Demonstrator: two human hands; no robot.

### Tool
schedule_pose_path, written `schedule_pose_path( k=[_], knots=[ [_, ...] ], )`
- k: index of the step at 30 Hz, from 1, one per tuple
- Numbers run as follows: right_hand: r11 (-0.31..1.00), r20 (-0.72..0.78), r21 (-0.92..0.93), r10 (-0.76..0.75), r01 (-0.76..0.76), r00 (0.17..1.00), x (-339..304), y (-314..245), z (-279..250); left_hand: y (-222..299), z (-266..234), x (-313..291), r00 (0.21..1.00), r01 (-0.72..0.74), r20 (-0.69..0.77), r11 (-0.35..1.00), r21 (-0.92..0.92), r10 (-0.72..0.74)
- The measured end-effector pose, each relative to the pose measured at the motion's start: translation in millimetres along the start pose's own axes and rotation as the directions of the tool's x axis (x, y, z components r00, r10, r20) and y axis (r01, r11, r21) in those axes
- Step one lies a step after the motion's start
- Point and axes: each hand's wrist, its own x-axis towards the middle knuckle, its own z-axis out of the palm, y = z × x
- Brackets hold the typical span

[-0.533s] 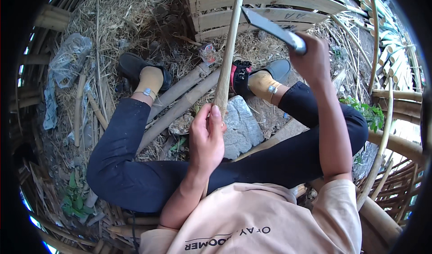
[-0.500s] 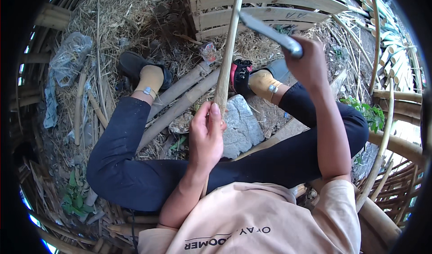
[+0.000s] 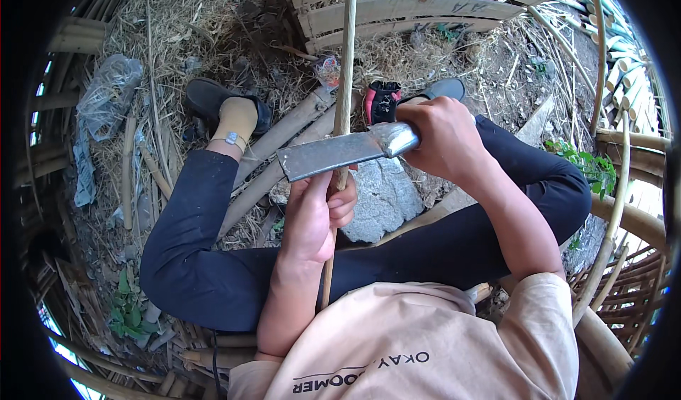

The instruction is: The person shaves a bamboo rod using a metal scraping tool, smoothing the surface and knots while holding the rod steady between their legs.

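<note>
My left hand point(image 3: 316, 208) is closed around a long pale wooden stick point(image 3: 347, 59), held upright in view. The thin lower end of the stick runs down past my wrist to my shirt. In my right hand point(image 3: 447, 137) is a machete with a broad flat blade point(image 3: 330, 153) and a metal-coloured grip end. Its blade lies across the stick, just above my left fingers, and hides part of the stick and of that hand. Behind my left hand a grey rock point(image 3: 383, 198) rests on the ground between my legs.
Two bamboo poles point(image 3: 284, 134) lie between my feet, under the stick. A slatted wooden crate point(image 3: 404, 10) stands ahead. Clear plastic bags point(image 3: 110, 95) lie at the left on straw. Cut bamboo point(image 3: 628, 84) is stacked at the far right, beside a bamboo frame point(image 3: 624, 219).
My right hand has swung the machete down and left, from beside the stick's top to across its lower part. The stick has become more upright and shifted slightly left.
</note>
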Motion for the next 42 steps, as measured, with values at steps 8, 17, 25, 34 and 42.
schedule_pose_path(
  k=[8, 17, 25, 34, 42],
  knots=[
    [0.999, -0.093, 0.013, 0.053, -0.052, 0.994, 0.8, 0.1, 10.4, -5.8, 10.9, -8.7, 0.994, -0.071, -0.075, 0.983, 0.168, 0.084],
    [0.965, -0.403, -0.115, 0.17, -0.234, 0.899, 40.4, 50.4, -34.6, -2.0, 27.2, -15.2, 0.997, -0.037, -0.068, 0.991, 0.131, 0.046],
    [0.966, -0.192, 0.242, 0.136, -0.088, 0.972, 11.2, 18.7, -28.6, 14.1, 5.1, -3.8, 0.999, -0.031, -0.032, 0.999, -0.015, 0.03],
    [0.996, -0.059, 0.086, 0.02, -0.014, 0.998, 5.0, 9.0, 10.0, -3.5, 23.1, -19.5, 0.964, -0.093, -0.218, 0.962, 0.257, 0.151],
    [0.993, -0.123, -0.07, 0.081, -0.09, 0.989, 34.7, 20.4, -2.9, -3.2, 20.6, -10.0, 0.961, -0.118, -0.225, 0.972, 0.202, 0.164]
  ],
)
